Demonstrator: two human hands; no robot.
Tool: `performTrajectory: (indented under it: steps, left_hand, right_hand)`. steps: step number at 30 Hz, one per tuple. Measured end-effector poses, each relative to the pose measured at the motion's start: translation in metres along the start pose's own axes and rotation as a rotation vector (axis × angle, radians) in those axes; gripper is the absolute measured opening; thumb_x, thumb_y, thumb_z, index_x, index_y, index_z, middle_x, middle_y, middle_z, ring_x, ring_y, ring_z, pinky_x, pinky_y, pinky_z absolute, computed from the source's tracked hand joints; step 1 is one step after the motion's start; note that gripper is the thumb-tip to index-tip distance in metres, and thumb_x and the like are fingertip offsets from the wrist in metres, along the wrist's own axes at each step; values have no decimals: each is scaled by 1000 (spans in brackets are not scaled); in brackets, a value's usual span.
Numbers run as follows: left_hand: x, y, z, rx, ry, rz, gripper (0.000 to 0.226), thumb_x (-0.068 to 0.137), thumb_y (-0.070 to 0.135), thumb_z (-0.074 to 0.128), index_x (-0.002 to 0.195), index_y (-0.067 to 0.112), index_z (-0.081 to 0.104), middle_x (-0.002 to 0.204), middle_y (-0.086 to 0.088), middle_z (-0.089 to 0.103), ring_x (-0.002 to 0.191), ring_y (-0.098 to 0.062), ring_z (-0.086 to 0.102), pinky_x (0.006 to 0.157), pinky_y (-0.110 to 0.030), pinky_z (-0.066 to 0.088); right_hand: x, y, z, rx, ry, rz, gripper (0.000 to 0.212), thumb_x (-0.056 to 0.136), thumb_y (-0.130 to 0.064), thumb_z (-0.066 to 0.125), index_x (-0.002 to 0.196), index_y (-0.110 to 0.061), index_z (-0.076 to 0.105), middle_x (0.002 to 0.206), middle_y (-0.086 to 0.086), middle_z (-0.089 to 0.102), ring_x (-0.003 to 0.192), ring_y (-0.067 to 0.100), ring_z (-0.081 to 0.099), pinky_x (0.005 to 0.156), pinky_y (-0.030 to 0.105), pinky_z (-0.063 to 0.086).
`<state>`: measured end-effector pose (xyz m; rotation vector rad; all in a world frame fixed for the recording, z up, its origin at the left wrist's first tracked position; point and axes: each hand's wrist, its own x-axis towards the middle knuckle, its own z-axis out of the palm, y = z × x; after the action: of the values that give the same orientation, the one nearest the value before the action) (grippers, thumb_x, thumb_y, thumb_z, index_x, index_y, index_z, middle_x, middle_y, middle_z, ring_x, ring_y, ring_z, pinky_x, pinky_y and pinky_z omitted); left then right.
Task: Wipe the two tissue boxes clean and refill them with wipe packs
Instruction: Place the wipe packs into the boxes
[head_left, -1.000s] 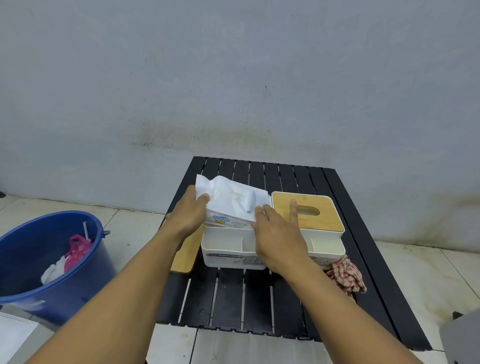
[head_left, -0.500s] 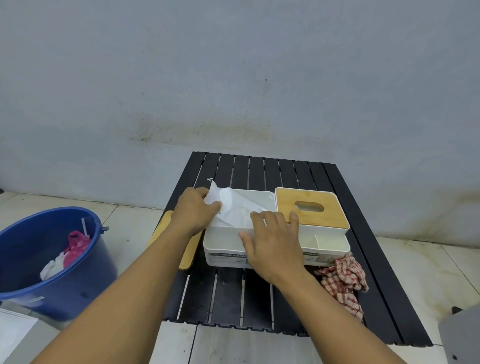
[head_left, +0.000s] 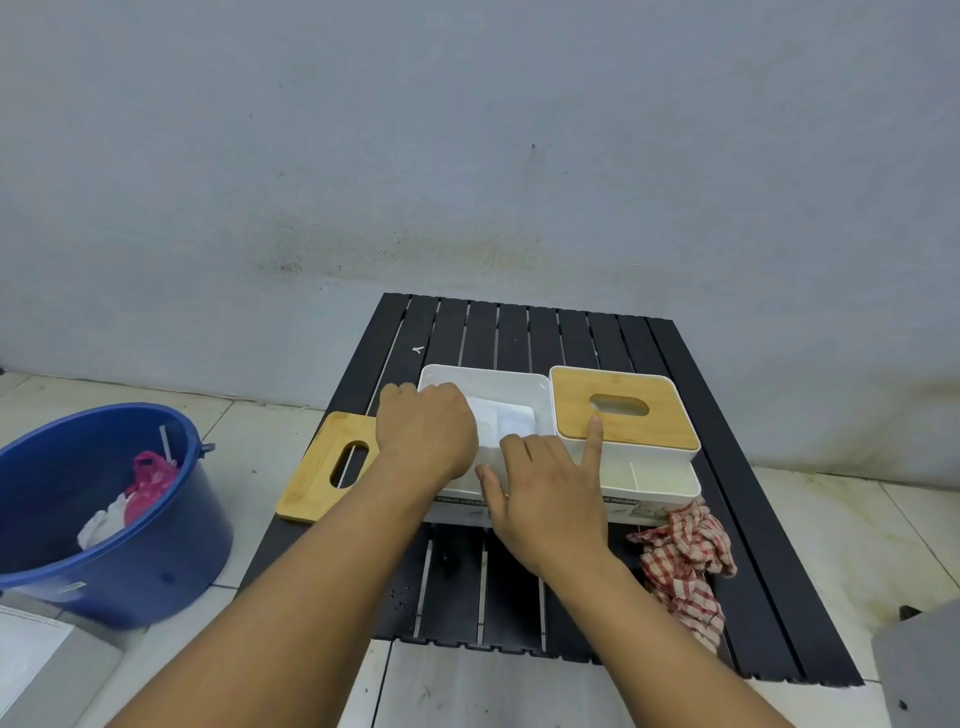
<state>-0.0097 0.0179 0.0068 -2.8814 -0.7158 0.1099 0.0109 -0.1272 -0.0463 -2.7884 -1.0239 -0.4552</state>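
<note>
Here the refill of the open box (head_left: 485, 382) is the step in hand. That box sits at the middle of the frame on the dark slatted surface (head_left: 519, 327), its top off, with a white wipe pack (head_left: 511, 423) lying low inside it. The left hand (head_left: 426, 428) is laid over the left part of the pack, fingers curled down into the box and pressing on it; whether they pinch anything I cannot tell, as the knuckles hide the tips. The right hand (head_left: 545, 486) rests flat on the box's near wall, fingers spread and holding nothing, the forefinger stretched out to touch the lid of the closed box (head_left: 621, 415) just to the right, which looks finished.

The loose lid (head_left: 332, 465) lies at the left of the frame, half off the surface's edge, beside a blue bucket (head_left: 104, 519) on the floor. A checked cloth (head_left: 685, 561) is crumpled at the lower right of the surface, near the closed box.

By my judgement the pack seems nearly seated. The next move calls for the left hand to leave the box, reach left for the loose lid, and set it square on the rim, with a wipe drawn up through the slot if one is wanted.
</note>
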Motion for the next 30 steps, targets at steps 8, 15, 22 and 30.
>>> performTrajectory:
  steps: [8,15,22,30]
  left_hand:
    - [1,-2,1,94,-29,80,59,106,33,27,161,15,19,133,-10,66,135,-33,45,114,-53,21]
    - [11,-33,16,-563,307,-63,46,107,35,37,151,24,43,131,-5,68,121,-33,57,103,-51,36]
    - [7,-76,65,-538,-38,-481,81,96,72,36,160,23,22,158,-15,37,140,-44,39,111,-60,32]
    - [12,-68,84,-501,-287,-533,128,67,88,62,162,26,5,159,-18,27,144,-42,26,108,-66,39]
  right_hand:
    - [2,1,-1,-8,9,-27,36,99,-49,38,99,-22,62,86,-4,63,89,21,62,121,65,4]
    - [-1,5,2,42,21,-57,38,99,-47,35,105,-21,62,91,-4,62,94,22,60,123,59,11]
    - [-2,4,0,56,-1,-52,45,99,-49,27,111,-21,61,100,-3,64,100,23,59,123,58,12]
    - [-2,6,-1,55,-56,-48,48,99,-49,23,117,-22,59,105,-4,63,105,22,58,123,59,9]
